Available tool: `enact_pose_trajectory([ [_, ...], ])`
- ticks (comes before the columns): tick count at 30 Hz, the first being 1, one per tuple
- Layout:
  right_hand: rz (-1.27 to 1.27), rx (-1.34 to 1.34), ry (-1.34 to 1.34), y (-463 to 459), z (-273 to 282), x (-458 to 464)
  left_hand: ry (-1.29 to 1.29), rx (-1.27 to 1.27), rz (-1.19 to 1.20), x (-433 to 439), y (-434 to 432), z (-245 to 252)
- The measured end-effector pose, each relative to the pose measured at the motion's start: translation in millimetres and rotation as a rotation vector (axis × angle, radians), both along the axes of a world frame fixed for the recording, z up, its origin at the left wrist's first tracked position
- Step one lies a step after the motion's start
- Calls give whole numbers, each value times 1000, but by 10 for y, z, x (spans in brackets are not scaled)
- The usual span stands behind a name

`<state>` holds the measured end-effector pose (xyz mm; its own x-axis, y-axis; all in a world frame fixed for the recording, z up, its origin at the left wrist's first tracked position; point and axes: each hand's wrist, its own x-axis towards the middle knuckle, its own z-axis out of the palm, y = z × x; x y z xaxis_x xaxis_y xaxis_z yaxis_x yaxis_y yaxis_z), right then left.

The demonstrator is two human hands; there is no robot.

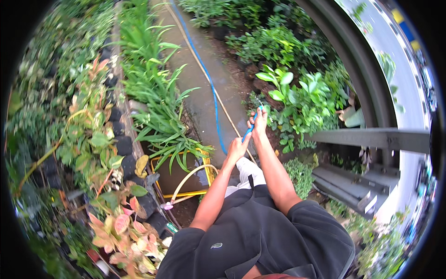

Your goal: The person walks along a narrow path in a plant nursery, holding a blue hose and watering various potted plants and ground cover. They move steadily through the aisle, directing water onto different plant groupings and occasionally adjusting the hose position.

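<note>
Both my hands are on a blue hose (248, 132), held out in front of my body. My right hand (259, 122) grips it at its end, with the thumb near the tip, where a little water sprays out. Closer to my body, my left hand (239, 148) is closed around the hose behind the right one. Just beyond and to the right of the hose end stands a leafy green plant (306, 101). The rest of the blue hose runs along the wet path beside a beige hose (205, 69).
Strappy green plants (153, 94) line the path's left side. A yellow-rimmed basin of water (181, 174) stands at my left, with a curved pale hose (186, 176) over it. Pink-leaved plants (122, 223) grow at lower left. A metal railing (369, 137) and a road (413, 115) lie to the right.
</note>
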<state>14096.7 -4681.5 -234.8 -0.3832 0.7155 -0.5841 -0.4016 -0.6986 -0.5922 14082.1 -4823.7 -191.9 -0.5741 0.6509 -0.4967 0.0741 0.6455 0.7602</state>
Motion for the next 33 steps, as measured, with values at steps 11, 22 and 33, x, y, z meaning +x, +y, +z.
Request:
enact_pose_trajectory([
  [11,-256,-31,0,-59,55,1452,119,4,-265,1089,-47,-6],
  [22,-189,80,58,-509,284,2347,128,-22,-295,2032,-468,122],
  [33,-156,33,91,-514,377,2635,196,-8,-269,2372,-475,215],
])
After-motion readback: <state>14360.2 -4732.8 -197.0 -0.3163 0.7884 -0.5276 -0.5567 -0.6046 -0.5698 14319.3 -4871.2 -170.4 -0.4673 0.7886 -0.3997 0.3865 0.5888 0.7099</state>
